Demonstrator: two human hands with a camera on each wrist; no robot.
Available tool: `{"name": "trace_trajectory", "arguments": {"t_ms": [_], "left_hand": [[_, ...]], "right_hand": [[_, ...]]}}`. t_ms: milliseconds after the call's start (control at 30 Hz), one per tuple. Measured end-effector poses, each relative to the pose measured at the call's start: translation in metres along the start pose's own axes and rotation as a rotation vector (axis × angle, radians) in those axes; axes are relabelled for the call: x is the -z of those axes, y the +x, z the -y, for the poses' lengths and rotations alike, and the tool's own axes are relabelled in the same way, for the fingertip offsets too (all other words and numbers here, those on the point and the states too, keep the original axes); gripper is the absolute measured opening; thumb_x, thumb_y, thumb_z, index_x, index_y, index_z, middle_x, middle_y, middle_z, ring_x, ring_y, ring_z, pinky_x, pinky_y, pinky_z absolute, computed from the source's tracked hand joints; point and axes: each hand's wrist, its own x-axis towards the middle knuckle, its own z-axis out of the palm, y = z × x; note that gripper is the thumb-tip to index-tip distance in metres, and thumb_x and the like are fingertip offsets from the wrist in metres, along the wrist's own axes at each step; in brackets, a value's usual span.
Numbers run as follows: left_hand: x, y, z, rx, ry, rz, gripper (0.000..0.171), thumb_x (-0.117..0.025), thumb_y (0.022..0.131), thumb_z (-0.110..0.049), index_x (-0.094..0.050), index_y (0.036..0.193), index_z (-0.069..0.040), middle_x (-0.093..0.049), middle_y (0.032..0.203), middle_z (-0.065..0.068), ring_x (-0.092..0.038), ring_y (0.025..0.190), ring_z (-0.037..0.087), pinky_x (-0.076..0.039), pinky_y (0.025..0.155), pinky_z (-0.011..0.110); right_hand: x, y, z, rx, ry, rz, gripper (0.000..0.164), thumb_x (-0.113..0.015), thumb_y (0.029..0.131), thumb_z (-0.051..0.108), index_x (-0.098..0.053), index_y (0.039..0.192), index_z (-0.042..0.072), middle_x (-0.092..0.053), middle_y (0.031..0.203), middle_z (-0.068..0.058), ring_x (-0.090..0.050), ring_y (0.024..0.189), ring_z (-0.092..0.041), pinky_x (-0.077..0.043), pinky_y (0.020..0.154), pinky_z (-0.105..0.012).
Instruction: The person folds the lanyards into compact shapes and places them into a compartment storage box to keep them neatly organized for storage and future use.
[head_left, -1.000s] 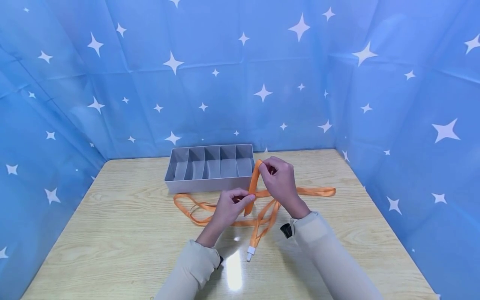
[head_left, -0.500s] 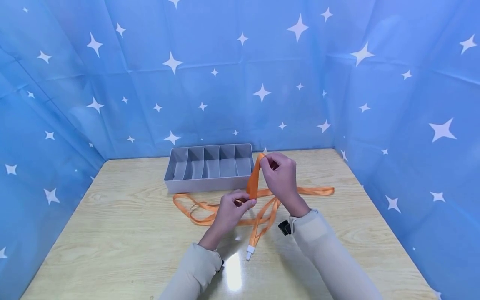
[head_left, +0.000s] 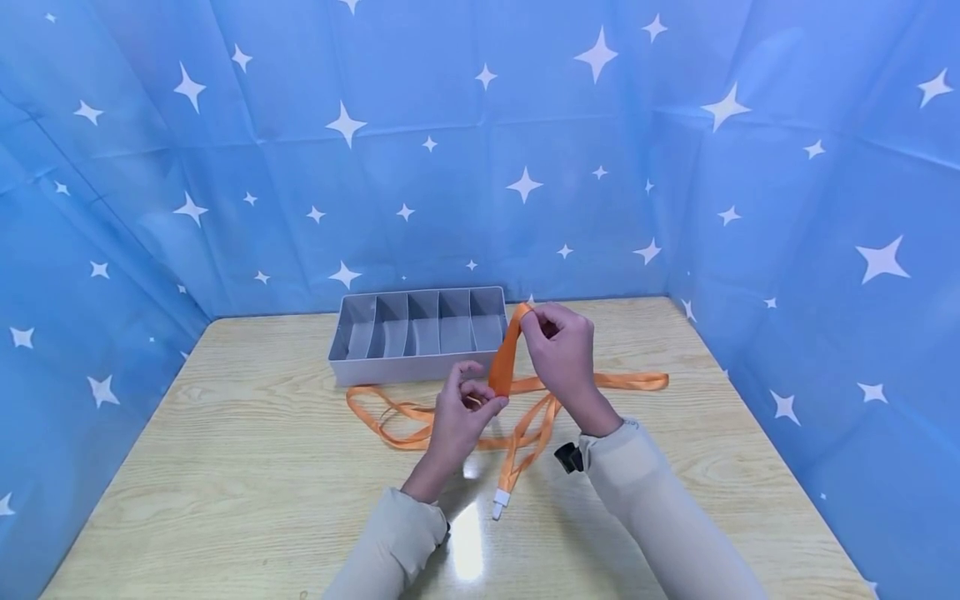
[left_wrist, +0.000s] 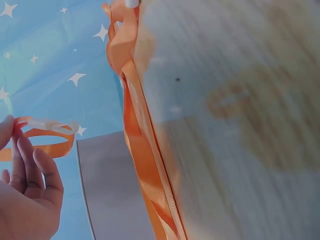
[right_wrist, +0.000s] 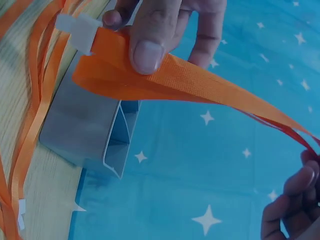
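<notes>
An orange lanyard (head_left: 506, 358) with a white clip (right_wrist: 82, 32) stretches between my two hands above the table. My left hand (head_left: 459, 417) pinches its lower end near the clip, with thumb on top and the other fingers spread, as the right wrist view shows. My right hand (head_left: 562, 346) is higher and farther away, pinching the folded upper end; the strap there is partly hidden by the fingers. Beneath lie more orange lanyard straps (head_left: 390, 437), looped and crossing, with a white clip (head_left: 500, 502) at the near end. I cannot tell how many lanyards lie there.
A grey box (head_left: 416, 368) with several compartments stands behind the hands at the back of the wooden table (head_left: 247, 467). A blue curtain with white stars (head_left: 420, 167) surrounds the back and sides. A bright reflection shows near the front.
My right hand has risen slightly, lifting the upper end of the strap. My left hand's fingers have spread and shifted along the strap, which now turns its broader face.
</notes>
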Motion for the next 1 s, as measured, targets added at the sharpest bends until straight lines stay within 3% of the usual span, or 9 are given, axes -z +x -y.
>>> {"name": "trace_trajectory", "arguments": {"t_ms": [133, 267, 400, 567, 667, 800, 1000], "left_hand": [[0.001, 0.005, 0.014, -0.002, 0.006, -0.002, 0.061, -0.072, 0.079, -0.007, -0.043, 0.132, -0.013, -0.063, 0.081, 0.011, -0.057, 0.07, 0.024, -0.049, 0.063, 0.031], [0.002, 0.01, 0.027, 0.004, 0.033, 0.023, 0.057, -0.073, 0.079, -0.016, -0.049, 0.129, -0.024, -0.061, 0.081, 0.002, -0.057, 0.071, 0.017, -0.049, 0.062, 0.03], [0.002, 0.011, 0.028, 0.011, 0.012, 0.05, 0.053, -0.074, 0.079, -0.022, -0.052, 0.126, -0.028, -0.062, 0.08, 0.0, -0.057, 0.07, 0.016, -0.048, 0.063, 0.03], [0.002, 0.011, 0.022, 0.052, 0.024, 0.063, 0.046, -0.073, 0.079, -0.027, -0.057, 0.123, -0.022, -0.062, 0.081, 0.001, -0.056, 0.072, 0.016, -0.048, 0.064, 0.027], [0.003, 0.01, 0.01, 0.06, 0.037, 0.057, 0.039, -0.072, 0.08, -0.024, -0.062, 0.116, -0.012, -0.062, 0.081, 0.004, -0.055, 0.074, 0.018, -0.048, 0.064, 0.025], [0.005, 0.009, -0.008, 0.04, 0.05, 0.045, 0.027, -0.072, 0.08, -0.018, -0.067, 0.103, -0.005, -0.061, 0.077, 0.008, -0.053, 0.072, 0.02, -0.045, 0.059, 0.023], [0.006, 0.009, -0.014, -0.013, 0.047, 0.049, 0.019, -0.072, 0.08, -0.014, -0.07, 0.093, 0.0, -0.054, 0.075, 0.009, -0.05, 0.063, 0.02, -0.042, 0.051, 0.021]], "right_hand": [[-0.001, -0.001, 0.002, -0.004, 0.01, 0.02, 0.028, -0.053, 0.091, 0.012, -0.066, 0.066, 0.009, -0.053, 0.057, -0.002, -0.045, 0.048, -0.014, -0.04, 0.045, -0.026], [-0.002, -0.004, 0.004, -0.021, -0.011, 0.041, 0.028, -0.053, 0.091, 0.012, -0.066, 0.067, 0.01, -0.054, 0.059, 0.0, -0.046, 0.048, -0.014, -0.041, 0.046, -0.026], [-0.004, -0.007, 0.005, -0.026, -0.023, 0.054, 0.026, -0.052, 0.09, 0.011, -0.067, 0.069, 0.01, -0.056, 0.06, 0.002, -0.047, 0.049, -0.013, -0.041, 0.046, -0.027], [-0.007, -0.007, 0.005, -0.024, -0.018, 0.059, 0.025, -0.052, 0.088, 0.01, -0.067, 0.068, 0.011, -0.057, 0.06, 0.001, -0.047, 0.049, -0.012, -0.041, 0.045, -0.027], [-0.007, -0.008, 0.006, -0.028, -0.018, 0.069, 0.024, -0.053, 0.089, 0.01, -0.067, 0.069, 0.011, -0.057, 0.06, -0.001, -0.047, 0.048, -0.013, -0.04, 0.044, -0.027], [-0.008, -0.008, 0.007, -0.035, -0.019, 0.082, 0.024, -0.053, 0.089, 0.01, -0.067, 0.069, 0.01, -0.058, 0.061, -0.002, -0.048, 0.049, -0.013, -0.041, 0.043, -0.027], [-0.01, -0.008, 0.006, -0.019, -0.033, 0.093, 0.024, -0.053, 0.089, 0.01, -0.067, 0.069, 0.009, -0.057, 0.06, 0.0, -0.048, 0.049, -0.013, -0.042, 0.046, -0.027]]}}
